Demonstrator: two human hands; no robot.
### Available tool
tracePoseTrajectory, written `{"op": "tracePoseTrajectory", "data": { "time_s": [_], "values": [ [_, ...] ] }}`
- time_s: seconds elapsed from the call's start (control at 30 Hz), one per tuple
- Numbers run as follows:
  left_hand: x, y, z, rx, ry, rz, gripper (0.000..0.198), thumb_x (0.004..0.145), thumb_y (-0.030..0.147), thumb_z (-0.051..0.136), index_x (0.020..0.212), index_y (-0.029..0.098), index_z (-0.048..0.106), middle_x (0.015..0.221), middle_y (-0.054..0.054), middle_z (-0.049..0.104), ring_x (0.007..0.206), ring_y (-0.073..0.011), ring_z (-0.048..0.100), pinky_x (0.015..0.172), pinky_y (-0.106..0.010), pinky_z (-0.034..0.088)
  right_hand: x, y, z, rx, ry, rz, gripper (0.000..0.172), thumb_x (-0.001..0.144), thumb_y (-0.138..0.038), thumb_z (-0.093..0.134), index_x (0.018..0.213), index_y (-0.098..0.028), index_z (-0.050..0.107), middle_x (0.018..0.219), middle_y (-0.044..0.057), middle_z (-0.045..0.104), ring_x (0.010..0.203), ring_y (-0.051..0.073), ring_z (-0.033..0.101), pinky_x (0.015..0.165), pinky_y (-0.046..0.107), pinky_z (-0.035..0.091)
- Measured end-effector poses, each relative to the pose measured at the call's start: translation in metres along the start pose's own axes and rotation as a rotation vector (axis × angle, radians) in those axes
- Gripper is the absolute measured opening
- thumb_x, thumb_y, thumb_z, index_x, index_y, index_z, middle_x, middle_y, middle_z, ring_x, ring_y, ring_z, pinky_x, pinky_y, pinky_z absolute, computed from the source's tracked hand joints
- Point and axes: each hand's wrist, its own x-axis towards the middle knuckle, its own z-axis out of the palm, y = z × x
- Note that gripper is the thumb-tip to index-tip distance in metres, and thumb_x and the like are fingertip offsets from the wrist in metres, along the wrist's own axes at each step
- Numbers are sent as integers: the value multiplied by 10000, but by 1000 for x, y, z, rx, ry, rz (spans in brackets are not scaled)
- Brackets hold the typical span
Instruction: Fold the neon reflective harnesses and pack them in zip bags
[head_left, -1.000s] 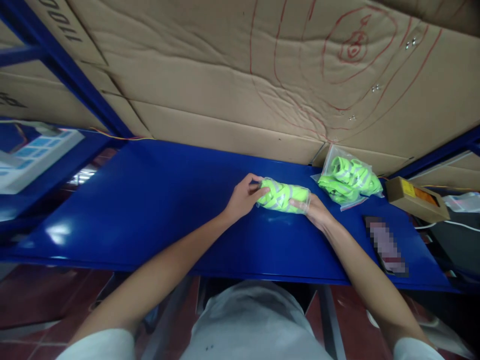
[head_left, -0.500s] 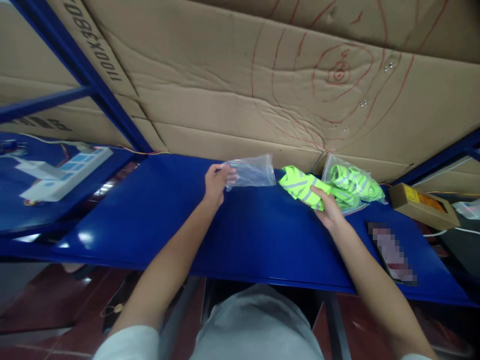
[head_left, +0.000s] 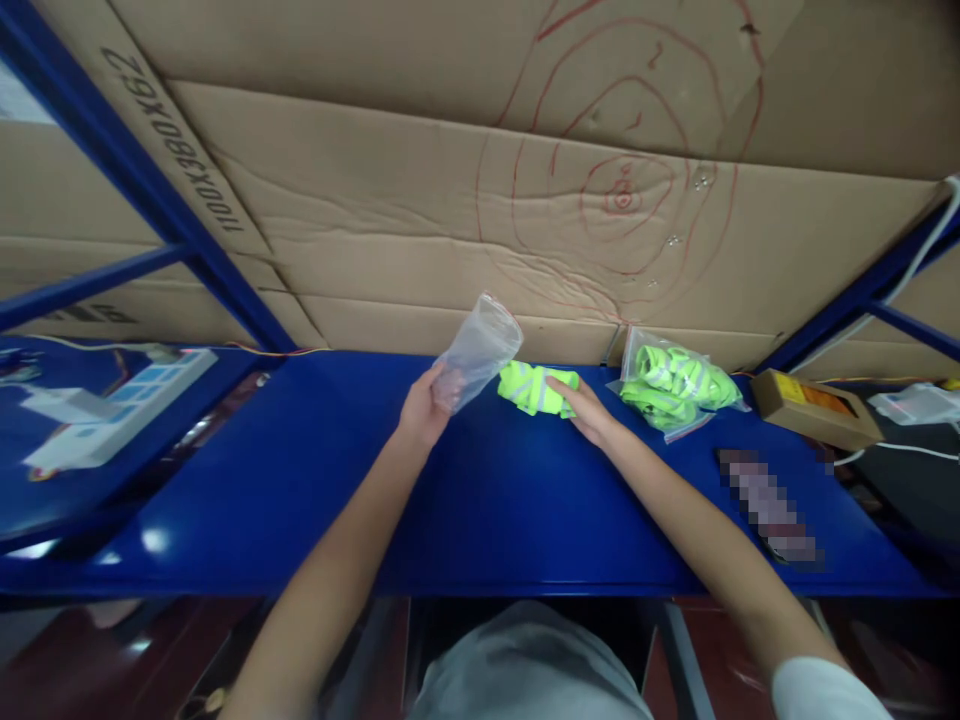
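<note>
My left hand (head_left: 429,402) is closed around the lower end of a clear plastic bag (head_left: 481,350), whose round mouth gapes up and to the right. In my right hand (head_left: 586,408) is a folded bundle of neon-yellow reflective strap (head_left: 534,388) with silver stripes, gripped at its right end. The bundle's left end is close beside the bag, outside it; whether they touch I cannot tell. To the right of my right hand lies a filled zip bag (head_left: 679,385) holding more of the same yellow strap material.
The blue table (head_left: 480,510) backs onto a cardboard panel (head_left: 390,200) with red rings drawn on it. A brown box (head_left: 816,408) stands at the right, with a blurred-out flat device (head_left: 769,505) nearer me. White device parts (head_left: 127,410) lie on the left table.
My right hand has brought the yellow bundle left, close to the bag. The bag in my left hand has tilted up from lying sideways, and its mouth is now open. The view has shifted.
</note>
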Motion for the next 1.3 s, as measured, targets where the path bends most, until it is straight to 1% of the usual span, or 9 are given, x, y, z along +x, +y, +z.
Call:
{"op": "tracePoseTrajectory", "data": {
  "time_s": [0.17,0.27,0.4,0.57,0.67,0.77,0.9,1.1,1.3],
  "values": [
    [-27,-20,18,-4,-135,-15,128,796,186,758,870,165,655,864,-48,735,815,-164,727,797,-279,626,3,-25,9,-56,171,-228,665,771,-686,751,1264,-257,628,1428,84,623,1450,243,461,1178,404,413],
    [-45,-26,26,-2,-223,1,242,763,234,833,848,196,609,884,-9,734,898,-166,746,920,-303,612,-38,-32,-3,41,-17,-321,699,895,-813,478,1355,-298,588,1378,73,651,1235,238,648,995,386,539],
    [-76,-42,35,137,-504,-81,313,795,346,850,896,213,585,1017,-42,755,1034,-230,747,1006,-408,585,-94,-29,-28,35,-94,-255,636,786,-584,808,1329,-325,601,1218,40,721,988,208,717,809,320,571],
    [-106,-69,41,378,-844,-242,452,801,396,850,1139,258,583,1285,-115,687,1212,-296,674,956,-442,587,-126,-44,-108,-245,521,-461,333,814,-495,790,985,-225,696,904,39,721,786,201,660,746,348,545],
    [-106,-77,39,499,-880,-254,460,802,427,841,1142,249,588,1258,-121,662,1093,-279,704,875,-417,599,-133,-67,-184,-649,1008,-833,308,894,-446,696,1067,-191,696,1114,110,708,1069,269,653,993,444,500],
    [-98,-79,36,552,-865,-222,409,840,467,794,1116,228,609,1183,-107,658,987,-245,703,805,-390,609,-129,-88,-255,-1018,1209,-905,286,936,-401,617,1099,-173,678,1091,140,699,1076,301,640,1004,480,486],
    [-90,-79,35,605,-900,-206,372,878,493,745,1051,180,640,1100,-93,666,941,-220,683,757,-349,601,-97,-101,-305,-1288,1198,-705,323,993,-416,475,1104,-163,643,1082,167,668,1015,304,626,886,444,504],
    [-89,-81,36,648,-906,-196,364,907,496,713,1022,156,653,1059,-90,670,914,-204,668,763,-348,594,-45,-79,-305,-1471,703,-545,326,914,-381,590,1169,-185,644,1172,150,672,1074,309,623,897,405,503],
    [-90,-80,38,664,-918,-218,368,908,502,711,996,149,656,1033,-96,689,873,-190,668,745,-336,586,-47,-60,-321,-1390,711,-589,518,898,-386,592,1336,-111,559,1266,212,612,1175,341,579,1002,481,490]
  ]
}}
